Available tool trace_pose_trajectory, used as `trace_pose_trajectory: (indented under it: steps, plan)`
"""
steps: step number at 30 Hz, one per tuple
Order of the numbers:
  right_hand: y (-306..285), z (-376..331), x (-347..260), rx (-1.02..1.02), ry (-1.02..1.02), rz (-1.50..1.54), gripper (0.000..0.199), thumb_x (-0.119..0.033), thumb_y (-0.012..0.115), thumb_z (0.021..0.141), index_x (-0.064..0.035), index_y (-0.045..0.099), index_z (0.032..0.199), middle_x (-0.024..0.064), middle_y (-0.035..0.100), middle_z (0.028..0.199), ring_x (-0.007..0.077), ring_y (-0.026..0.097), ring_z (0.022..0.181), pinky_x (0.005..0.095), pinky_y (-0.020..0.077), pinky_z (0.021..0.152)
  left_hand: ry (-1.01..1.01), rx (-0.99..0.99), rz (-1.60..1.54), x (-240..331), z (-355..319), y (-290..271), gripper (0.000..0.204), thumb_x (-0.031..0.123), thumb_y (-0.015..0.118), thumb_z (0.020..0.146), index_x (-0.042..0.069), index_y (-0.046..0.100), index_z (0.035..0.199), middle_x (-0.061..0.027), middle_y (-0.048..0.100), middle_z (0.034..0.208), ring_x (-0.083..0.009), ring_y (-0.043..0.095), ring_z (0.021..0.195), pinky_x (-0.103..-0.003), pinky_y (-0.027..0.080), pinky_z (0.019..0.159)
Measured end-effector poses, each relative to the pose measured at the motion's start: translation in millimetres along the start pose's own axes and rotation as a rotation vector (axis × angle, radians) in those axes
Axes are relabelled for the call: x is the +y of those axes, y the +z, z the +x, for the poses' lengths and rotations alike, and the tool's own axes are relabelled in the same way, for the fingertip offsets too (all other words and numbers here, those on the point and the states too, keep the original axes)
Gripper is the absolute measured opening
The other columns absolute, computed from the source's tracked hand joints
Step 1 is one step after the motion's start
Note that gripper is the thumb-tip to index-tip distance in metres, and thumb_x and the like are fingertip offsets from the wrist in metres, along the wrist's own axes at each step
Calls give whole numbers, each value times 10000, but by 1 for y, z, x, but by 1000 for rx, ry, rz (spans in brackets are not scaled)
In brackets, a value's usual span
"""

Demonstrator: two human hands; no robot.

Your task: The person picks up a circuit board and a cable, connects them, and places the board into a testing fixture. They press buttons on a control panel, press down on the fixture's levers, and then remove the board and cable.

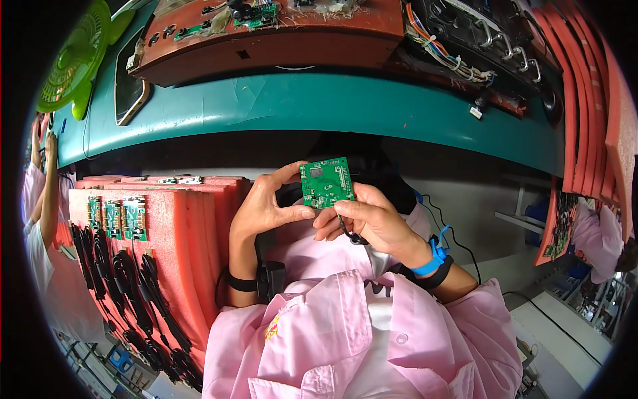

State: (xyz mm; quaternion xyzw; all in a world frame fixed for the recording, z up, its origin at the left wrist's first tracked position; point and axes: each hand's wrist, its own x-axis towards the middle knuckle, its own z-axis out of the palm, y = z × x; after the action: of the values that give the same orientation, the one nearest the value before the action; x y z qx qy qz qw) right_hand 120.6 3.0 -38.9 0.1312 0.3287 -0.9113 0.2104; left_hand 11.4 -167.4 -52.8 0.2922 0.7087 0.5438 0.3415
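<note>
A green circuit board (pixel 325 183) is held up in front of my chest, its flat face with solder points and a grey square turned to view. My left hand (pixel 269 203) pinches its left side, index finger at the upper corner and thumb at the lower one. With thumb and fingers, my right hand (pixel 369 216) grips the lower right corner. A black cable (pixel 354 237) hangs below the board by my right fingers; where it joins is hidden. A blue strap (pixel 433 261) circles my right wrist.
Pink foam sheets (pixel 179 226) at left carry green boards (pixel 119 217) with black cables (pixel 126 272). Ahead is a teal bench (pixel 279 106) bearing a brown box (pixel 266 53), a phone (pixel 129 86) and wired black equipment (pixel 478 40). A green fan (pixel 76 56) stands far left; another person's arm (pixel 50 186) shows below it.
</note>
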Motion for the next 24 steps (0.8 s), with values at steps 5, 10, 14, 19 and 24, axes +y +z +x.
trace_pose_trajectory:
  steps: [5,10,14,19,24]
  plan:
    - [0,0,0,8,3,-3,324,-189,482,837,34,419,1064,177,587,883,271,616,767,312,509,654,-19,-1,9,-4,-1,-1,862,482,735,545,-86,447,1126,-202,577,988,-278,534,995,-377,394,854]
    - [0,0,0,13,5,-12,323,-191,483,837,37,424,1058,179,588,881,272,617,768,314,509,656,-31,-1,6,-6,-1,-1,872,486,737,538,-89,446,1126,-206,575,992,-282,533,996,-381,395,852]
    - [0,1,0,2,2,-9,327,-201,488,838,39,435,1054,180,589,879,272,618,766,317,508,662,-24,7,3,-8,-2,-2,864,491,735,538,-83,454,1118,-208,573,994,-284,536,989,-386,400,843]
    - [0,1,-1,25,-4,-22,345,-219,500,836,41,444,1056,180,589,880,271,619,757,317,505,668,-42,26,53,-10,-2,-1,837,472,750,512,-79,482,1082,-198,580,963,-299,542,966,-384,412,818]
    - [1,0,-2,37,-8,-52,332,-194,509,827,34,457,1063,165,588,885,246,615,746,302,499,681,-5,48,37,-15,-1,1,805,405,779,459,-84,506,1037,-190,586,925,-291,549,920,-365,417,790]
